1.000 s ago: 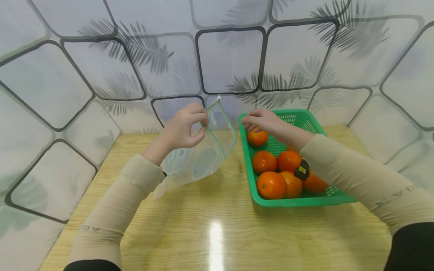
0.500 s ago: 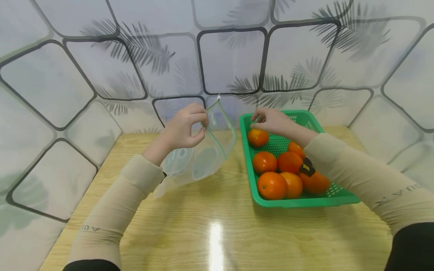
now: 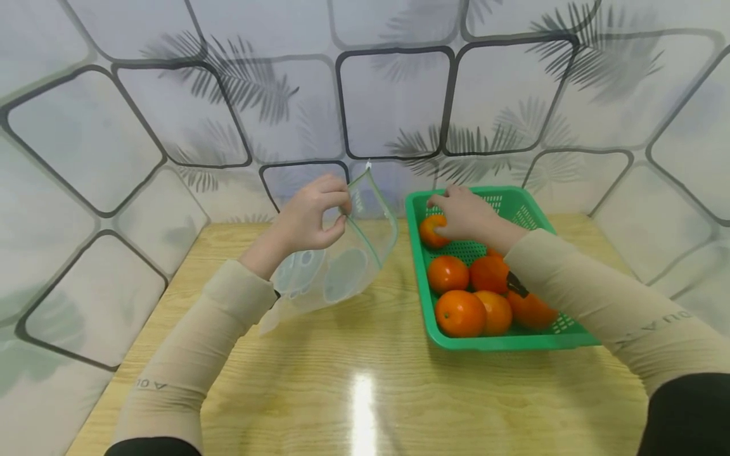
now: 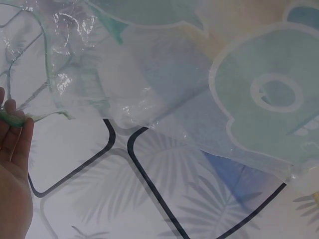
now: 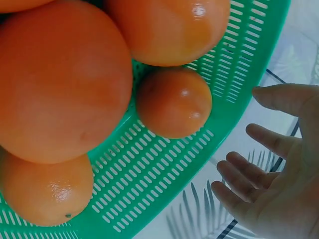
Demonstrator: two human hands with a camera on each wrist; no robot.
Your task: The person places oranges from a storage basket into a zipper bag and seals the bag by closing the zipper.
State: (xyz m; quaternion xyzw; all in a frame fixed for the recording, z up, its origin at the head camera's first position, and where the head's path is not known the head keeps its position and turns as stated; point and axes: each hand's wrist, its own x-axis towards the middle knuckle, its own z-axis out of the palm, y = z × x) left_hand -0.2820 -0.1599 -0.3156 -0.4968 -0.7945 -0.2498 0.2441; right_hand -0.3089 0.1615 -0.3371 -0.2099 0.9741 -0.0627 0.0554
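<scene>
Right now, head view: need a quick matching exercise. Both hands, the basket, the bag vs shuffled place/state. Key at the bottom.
Things
1. left hand
2. right hand
3. basket
4. bag

Place or state
A. perforated, with orange fruit inside
B. see-through, mouth edged in green
C. holding nothing, near the fruit at the far left corner
D. pinching the edge of a plastic mouth

Pairs: 1-D, 2-C, 3-A, 4-B
</scene>
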